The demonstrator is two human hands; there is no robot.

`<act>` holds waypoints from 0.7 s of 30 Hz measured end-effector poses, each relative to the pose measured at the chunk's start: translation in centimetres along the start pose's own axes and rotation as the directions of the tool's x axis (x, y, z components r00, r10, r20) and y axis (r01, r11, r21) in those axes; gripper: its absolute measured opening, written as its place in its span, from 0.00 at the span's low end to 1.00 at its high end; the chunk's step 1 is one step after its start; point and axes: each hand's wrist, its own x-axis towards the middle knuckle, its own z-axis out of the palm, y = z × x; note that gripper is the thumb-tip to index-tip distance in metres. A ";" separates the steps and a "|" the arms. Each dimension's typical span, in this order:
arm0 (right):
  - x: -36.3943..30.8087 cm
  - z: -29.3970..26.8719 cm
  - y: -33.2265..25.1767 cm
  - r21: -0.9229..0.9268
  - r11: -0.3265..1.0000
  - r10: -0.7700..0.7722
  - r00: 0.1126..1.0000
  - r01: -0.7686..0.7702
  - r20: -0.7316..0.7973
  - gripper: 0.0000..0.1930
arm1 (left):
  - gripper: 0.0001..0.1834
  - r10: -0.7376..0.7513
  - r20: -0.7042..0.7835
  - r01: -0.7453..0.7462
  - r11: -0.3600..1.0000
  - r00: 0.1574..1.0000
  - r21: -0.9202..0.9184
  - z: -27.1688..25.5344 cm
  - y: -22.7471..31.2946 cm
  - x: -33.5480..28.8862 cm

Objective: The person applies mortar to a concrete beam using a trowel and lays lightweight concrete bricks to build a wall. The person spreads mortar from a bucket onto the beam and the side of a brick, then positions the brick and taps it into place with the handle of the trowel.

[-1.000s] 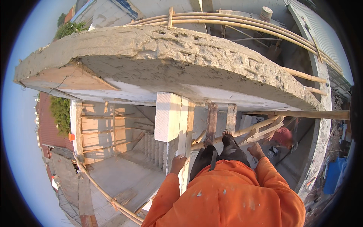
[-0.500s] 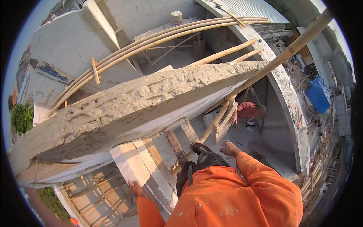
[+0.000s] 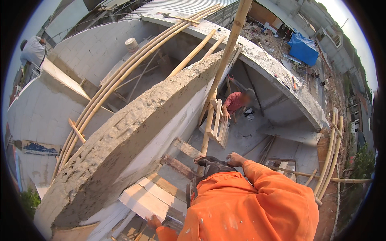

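Observation:
My left hand (image 3: 154, 221) is at the near edge of a pale building block (image 3: 145, 201), its fingers touching the edge and looking apart. A second pale block (image 3: 159, 189) lies against that one, beside a brown wooden board (image 3: 169, 185). My right hand (image 3: 236, 159) is by my dark-trousered knee (image 3: 219, 166), fingers loosely bent, with no object visible in it. My bare foot (image 3: 198, 159) rests at the end of a weathered plank (image 3: 187, 148); a darker plank (image 3: 179, 166) lies closer to me.
A rough-topped concrete wall (image 3: 136, 116) runs diagonally on my left. A thick bamboo pole (image 3: 227, 52) rises ahead. Below, a co-worker in red (image 3: 233, 102) reaches to a wooden frame (image 3: 219, 122). Another person (image 3: 33, 52) is far left. Bamboo poles (image 3: 329, 150) stand at right.
My view has swung to the right, bringing the right-hand bamboo poles and the far-left person into sight. My right hand has come closer to my knee. My left hand stays at the block's edge.

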 end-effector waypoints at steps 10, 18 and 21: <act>1.8 0.1 -1.7 0.095 0.991 0.101 0.994 -0.097 -0.044 0.23 | 0.38 0.013 -0.011 -0.013 1.000 1.000 -0.002 -1.6 1.6 -2.4; 2.2 -0.5 -2.0 0.056 0.998 0.004 0.999 -0.001 -0.050 0.23 | 0.38 0.076 0.012 -0.076 0.997 0.997 -0.018 -1.7 1.2 -2.5; 2.5 -0.5 -2.3 0.040 0.999 0.015 0.998 -0.013 -0.064 0.22 | 0.37 0.068 -0.005 -0.068 0.998 0.998 -0.013 -2.4 1.6 -3.3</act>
